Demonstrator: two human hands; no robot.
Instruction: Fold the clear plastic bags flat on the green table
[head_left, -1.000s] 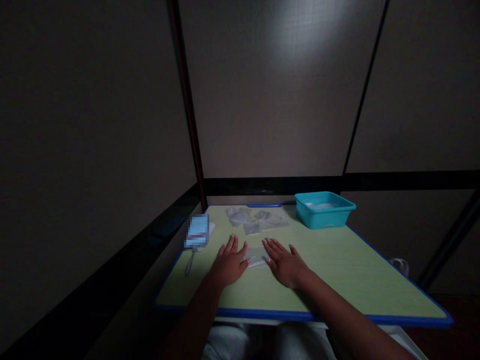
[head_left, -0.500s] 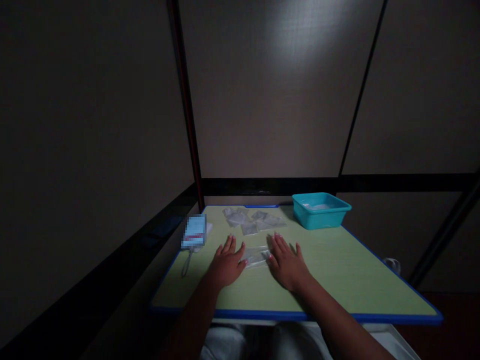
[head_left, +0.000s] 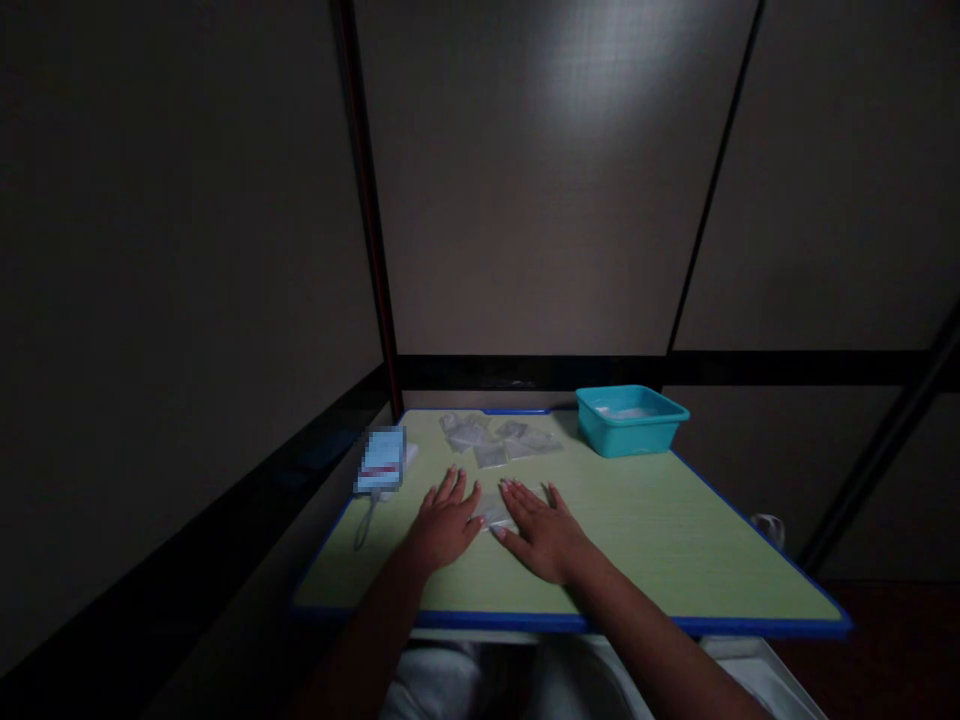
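The turquoise basin [head_left: 628, 437] stands near the far right corner of the table [head_left: 675, 540]; left of the basin and nearer the person lies a clear plastic piece [head_left: 491, 511]; the left hand [head_left: 441, 530], farther from the basin, touches its left edge, fingers spread and gripping nothing; the right hand [head_left: 546, 536], on the basin's side, lies flat over it, fingers together, thumb apart; left of the basin lie clear packets [head_left: 491, 457], and farther left a pixelated device [head_left: 381, 462].
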